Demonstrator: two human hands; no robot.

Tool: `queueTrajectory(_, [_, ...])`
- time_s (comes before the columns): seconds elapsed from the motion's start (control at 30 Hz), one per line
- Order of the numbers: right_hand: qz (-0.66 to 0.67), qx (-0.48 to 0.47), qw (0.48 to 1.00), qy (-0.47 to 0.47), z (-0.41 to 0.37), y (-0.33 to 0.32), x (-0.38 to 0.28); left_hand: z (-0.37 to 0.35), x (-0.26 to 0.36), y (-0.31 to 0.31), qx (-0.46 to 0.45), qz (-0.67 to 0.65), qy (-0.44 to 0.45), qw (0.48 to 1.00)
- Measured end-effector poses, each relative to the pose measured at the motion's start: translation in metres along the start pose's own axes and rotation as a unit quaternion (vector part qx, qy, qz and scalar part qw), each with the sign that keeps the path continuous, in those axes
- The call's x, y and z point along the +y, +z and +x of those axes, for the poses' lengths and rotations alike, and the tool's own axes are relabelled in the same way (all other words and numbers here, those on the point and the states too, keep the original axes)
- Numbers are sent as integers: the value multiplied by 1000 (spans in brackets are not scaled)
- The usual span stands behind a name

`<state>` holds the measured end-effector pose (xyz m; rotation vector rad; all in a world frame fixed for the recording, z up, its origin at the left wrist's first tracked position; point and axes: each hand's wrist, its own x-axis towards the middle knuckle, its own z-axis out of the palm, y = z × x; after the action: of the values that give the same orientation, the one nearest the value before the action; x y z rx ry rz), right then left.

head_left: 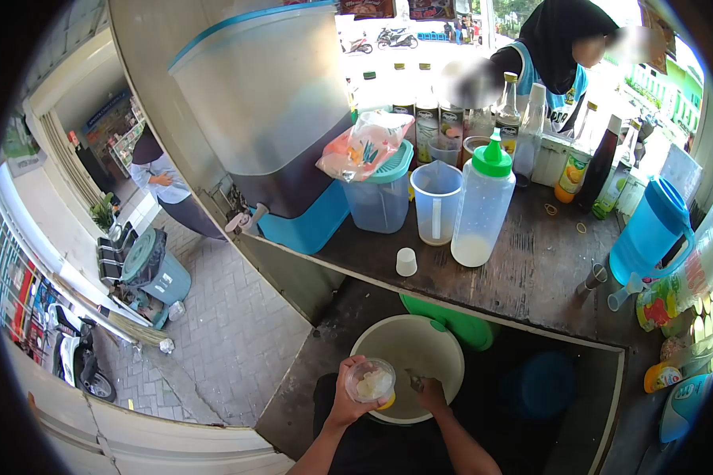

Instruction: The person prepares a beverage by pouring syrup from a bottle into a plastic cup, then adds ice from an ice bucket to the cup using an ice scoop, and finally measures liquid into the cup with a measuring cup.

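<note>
My left hand (347, 405) is wrapped round a clear plastic cup (371, 381) with chunks of ice (372, 385) in it. The cup is held over the left side of a large cream bucket (360, 336), and a bit of yellow (387, 402) shows below it. My right hand (432, 396), fingers closed, grips a small greyish utensil (414, 381) that points left inside the bucket; its exact kind cannot be made out. A green lid (469, 326) leans behind the bucket, under the counter.
On the wooden counter (523, 261) stand a squeeze bottle (478, 214), a measuring jug (437, 198), a small white cup (406, 262) and a blue pitcher (648, 229). A big drink dispenser (269, 119) rises at left. Syrup bottles line the back, where a person (558, 55) stands outside.
</note>
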<state>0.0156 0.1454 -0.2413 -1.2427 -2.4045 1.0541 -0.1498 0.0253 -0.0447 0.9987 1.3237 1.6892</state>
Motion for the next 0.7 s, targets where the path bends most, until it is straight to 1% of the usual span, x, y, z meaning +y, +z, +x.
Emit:
queueTrajectory(0.03, [33, 9, 999, 9, 2, 16, 6, 9, 20, 12, -32, -21, 1, 999])
queueTrajectory(0.07, [64, 17, 998, 15, 8, 29, 12, 21, 46, 29, -40, -20, 2, 999])
queueTrajectory(0.1, [251, 16, 968, 12, 12, 42, 15, 35, 77, 50, -87, -9, 25, 996])
queueTrajectory(0.13, [431, 12, 902, 12, 13, 48, 14, 48, 101, 67, -132, 1, 43, 990])
queueTrajectory(0.17, [433, 12, 901, 22, 4, 38, 10, 57, 118, 81, -135, -1, 32, 990])
queueTrajectory(0.23, [351, 61, 934, -20, -9, 6, 2, 81, 147, 112, -216, 42, 81, 972])
queueTrajectory(0.27, [307, 86, 947, -34, -26, -21, -11, 94, 165, 128, -229, 103, 128, 959])
queueTrajectory(0.3, [262, 109, 958, -49, -43, -48, -25, 106, 178, 142, -237, 93, 119, 960])
queueTrajectory(0.37, [166, 148, 972, -80, -75, -112, -61, 130, 206, 174, -246, 285, 149, 915])
queueTrajectory(0.43, [71, 178, 973, -125, -90, -172, -92, 156, 227, 210, -259, 304, 145, 905])
queueTrajectory(0.47, [83, 91, 992, -17, -110, -185, -93, 165, 231, 225, -267, 342, 123, 892])
queueTrajectory(0.5, [91, 0, 992, 90, -133, -204, -94, 173, 232, 240, -271, 380, 100, 879])
queueTrajectory(0.53, [88, -8, 992, 89, -150, -221, -94, 180, 226, 254, -266, 379, 95, 881])
queueTrajectory(0.6, [71, -98, 973, 198, -175, -273, -114, 189, 209, 271, -247, 419, 117, 866])
queueTrajectory(0.63, [66, -104, 974, 189, -180, -289, -117, 193, 202, 279, -236, 422, 118, 867])
queueTrajectory(0.7, [62, -110, 969, 214, -191, -316, -126, 198, 193, 289, -212, 464, 114, 852])
